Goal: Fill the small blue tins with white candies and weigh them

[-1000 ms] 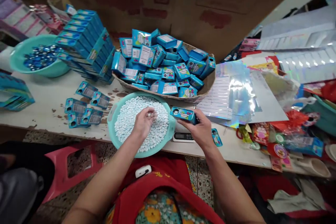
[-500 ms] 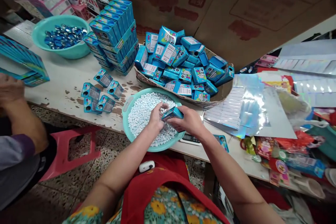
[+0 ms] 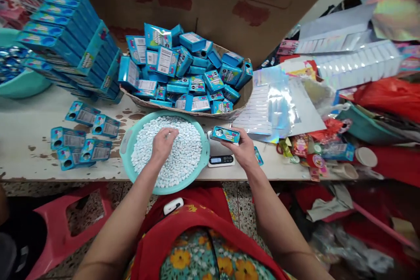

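Observation:
My left hand point(image 3: 164, 143) is over the white candies point(image 3: 183, 153) in the turquoise basin point(image 3: 205, 157), its fingers pinched together; what they hold, if anything, is too small to tell. In my right hand point(image 3: 243, 148) is a small blue box point(image 3: 225, 134), tilted, with white pieces showing at its round opening. That box is just above a small scale point(image 3: 221, 160) with a lit display, right of the basin. Behind the basin, a cardboard tray point(image 3: 183, 111) is heaped with blue boxes point(image 3: 197, 85).
Several blue boxes point(image 3: 71, 138) lie on the table point(image 3: 26, 140) at left, before a tall stack of them point(image 3: 75, 39). A second basin point(image 3: 29, 85) stands far left. Shiny sheets point(image 3: 272, 105) and wrapped sweets point(image 3: 302, 145) lie at right. A pink stool point(image 3: 55, 236) is lower left.
The view has shifted right. My right hand has carried its box away from my left hand, from over the basin to the scale. My left hand remains over the candies.

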Tool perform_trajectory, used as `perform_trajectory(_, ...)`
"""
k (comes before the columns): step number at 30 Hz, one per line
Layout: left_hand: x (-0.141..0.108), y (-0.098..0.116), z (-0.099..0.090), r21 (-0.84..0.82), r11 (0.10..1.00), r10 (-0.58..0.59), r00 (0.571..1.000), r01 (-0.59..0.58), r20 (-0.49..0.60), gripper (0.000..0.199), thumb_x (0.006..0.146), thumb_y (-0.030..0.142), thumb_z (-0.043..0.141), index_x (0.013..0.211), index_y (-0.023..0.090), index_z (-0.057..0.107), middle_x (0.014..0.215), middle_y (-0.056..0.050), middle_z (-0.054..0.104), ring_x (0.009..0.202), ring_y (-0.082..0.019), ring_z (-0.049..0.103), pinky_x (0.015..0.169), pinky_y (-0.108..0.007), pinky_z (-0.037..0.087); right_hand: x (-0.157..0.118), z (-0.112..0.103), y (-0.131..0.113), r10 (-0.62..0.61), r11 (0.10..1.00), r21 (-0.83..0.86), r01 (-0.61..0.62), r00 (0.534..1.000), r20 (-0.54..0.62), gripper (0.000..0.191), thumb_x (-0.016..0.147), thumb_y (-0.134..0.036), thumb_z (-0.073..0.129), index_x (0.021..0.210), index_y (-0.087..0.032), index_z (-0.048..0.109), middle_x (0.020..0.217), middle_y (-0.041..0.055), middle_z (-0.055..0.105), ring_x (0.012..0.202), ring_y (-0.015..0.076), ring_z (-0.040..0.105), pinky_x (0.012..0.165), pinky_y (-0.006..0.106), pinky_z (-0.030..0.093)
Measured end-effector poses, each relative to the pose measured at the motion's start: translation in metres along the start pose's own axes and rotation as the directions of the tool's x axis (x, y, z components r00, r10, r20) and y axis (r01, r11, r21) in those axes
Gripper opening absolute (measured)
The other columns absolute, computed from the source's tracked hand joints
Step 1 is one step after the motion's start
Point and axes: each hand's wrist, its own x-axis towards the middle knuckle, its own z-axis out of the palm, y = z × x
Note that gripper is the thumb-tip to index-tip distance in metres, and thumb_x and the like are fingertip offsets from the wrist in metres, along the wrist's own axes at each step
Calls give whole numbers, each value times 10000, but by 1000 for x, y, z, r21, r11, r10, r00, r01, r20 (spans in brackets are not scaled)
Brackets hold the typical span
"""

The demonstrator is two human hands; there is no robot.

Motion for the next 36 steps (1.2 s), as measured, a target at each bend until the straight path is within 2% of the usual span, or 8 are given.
perform_trajectory(2, 0, -7, 0, 342, 919, 191, 981, -194, 43, 192, 749, 369, 611, 811, 197, 670, 1071, -73, 608, 1082, -250, 526, 981, -390, 364, 0, -3, 31, 72, 997, 15, -71, 996, -55, 473, 617, -389, 773, 1027, -207, 624, 1014, 45, 644, 942, 221, 598, 869, 379, 461)
perform_trajectory(5, 0, -15, 2, 529, 795, 314, 948, -296, 59, 223, 807, 337, 554, 935, 198, 672, 1139, -86, 590, 1127, -257, 508, 1003, -409, 348, 0, 2, 67, 162, 986, 56, -158, 985, -63, 474, 604, -396, 767, 1008, -190, 630, 998, 47, 657, 928, 225, 606, 874, 394, 468)
perform_trajectory(8, 3, -17, 2, 542, 769, 351, 933, -338, 84, 218, 837, 327, 526, 916, 181, 668, 1043, -83, 628, 1049, -236, 555, 954, -383, 396, -4, 4, 81, 201, 971, 142, -193, 978, -45, 546, 615, -399, 762, 1094, -192, 602, 1095, 63, 648, 1013, 233, 599, 922, 411, 461)
perform_trajectory(12, 8, -16, -3, 571, 738, 380, 921, -361, 92, 215, 845, 333, 522, 896, 184, 668, 1030, -79, 637, 1027, -235, 567, 931, -375, 414, -16, -11, 72, 179, 958, 245, -151, 979, -95, 716, 635, -375, 777, 1272, -232, 483, 1333, 93, 519, 1227, 237, 492, 1032, 433, 401)
perform_trajectory(18, 7, -18, -2, 555, 741, 401, 912, -377, 84, 202, 856, 316, 511, 866, 185, 664, 980, -67, 658, 984, -214, 587, 913, -346, 432, -41, -44, 57, 210, 966, 205, -159, 945, -251, 396, 775, -406, 660, 1108, -201, 590, 1148, 108, 623, 1055, 220, 603, 955, 448, 475)
perform_trajectory(25, 4, -16, 7, 531, 756, 379, 917, -383, 122, 221, 870, 311, 484, 850, 187, 665, 928, -57, 673, 922, -195, 604, 861, -303, 442, -59, -52, 63, 255, 964, 158, -212, 906, -339, 385, 763, -410, 669, 1069, -184, 613, 1022, 85, 650, 944, 203, 621, 885, 423, 506)
perform_trajectory(32, 3, -11, 10, 527, 772, 337, 932, -355, 133, 229, 859, 329, 494, 866, 188, 675, 917, -46, 678, 878, -188, 613, 798, -273, 438, -74, -58, 67, 273, 961, 158, -229, 885, -377, 398, 765, -431, 652, 1069, -177, 618, 1026, 90, 649, 927, 207, 612, 877, 430, 502)
perform_trajectory(36, 2, -10, 13, 530, 752, 360, 918, -391, 166, 243, 867, 335, 477, 869, 189, 670, 918, -47, 683, 880, -187, 618, 816, -269, 435, -82, -59, 74, 310, 949, 175, -262, 872, -378, 414, 757, -446, 655, 1066, -172, 620, 1025, 96, 664, 910, 211, 622, 875, 430, 499)
